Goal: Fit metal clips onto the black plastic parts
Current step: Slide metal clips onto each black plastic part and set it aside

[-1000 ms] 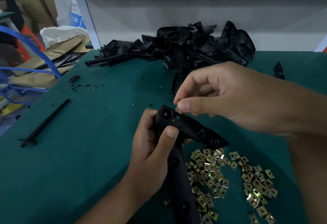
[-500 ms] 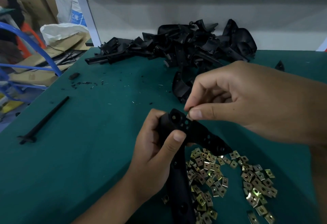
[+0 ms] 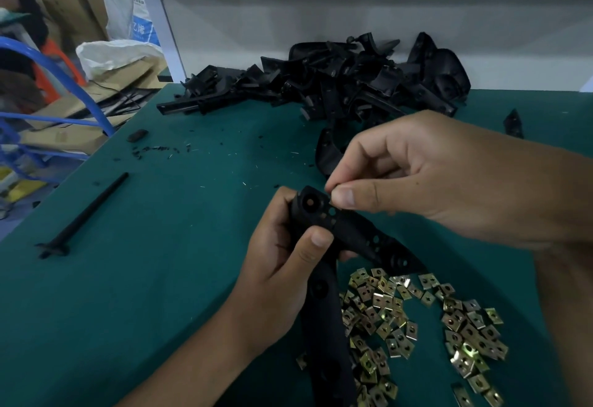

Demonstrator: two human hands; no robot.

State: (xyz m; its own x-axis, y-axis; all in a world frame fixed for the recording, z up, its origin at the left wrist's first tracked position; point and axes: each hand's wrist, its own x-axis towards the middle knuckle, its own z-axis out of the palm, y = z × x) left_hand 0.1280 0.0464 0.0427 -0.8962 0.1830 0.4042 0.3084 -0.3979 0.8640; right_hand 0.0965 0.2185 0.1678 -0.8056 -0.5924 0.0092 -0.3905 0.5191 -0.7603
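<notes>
My left hand [image 3: 282, 265] grips a long, bent black plastic part [image 3: 349, 233] with round holes, thumb across its face, and holds it over the green table. My right hand [image 3: 433, 178] has thumb and forefinger pinched together at the part's upper edge, next to the big hole. Whatever they pinch is hidden between the fingertips, so I cannot tell whether a clip is there. A loose heap of brass-coloured metal clips [image 3: 417, 320] lies on the table below my hands. More black plastic parts [image 3: 337, 82] are piled at the back.
A thin black rod [image 3: 85, 215] lies at the table's left. Small black scraps [image 3: 154, 149] and a dark lump [image 3: 137, 135] sit near the left edge. One stray black piece [image 3: 513, 124] rests at the far right. Cardboard, a white bag and blue tubing stand beyond the left edge.
My right hand's pinched fingertips have stayed at the part's upper edge. My left hand has tilted the part slightly, and the view has shifted a little.
</notes>
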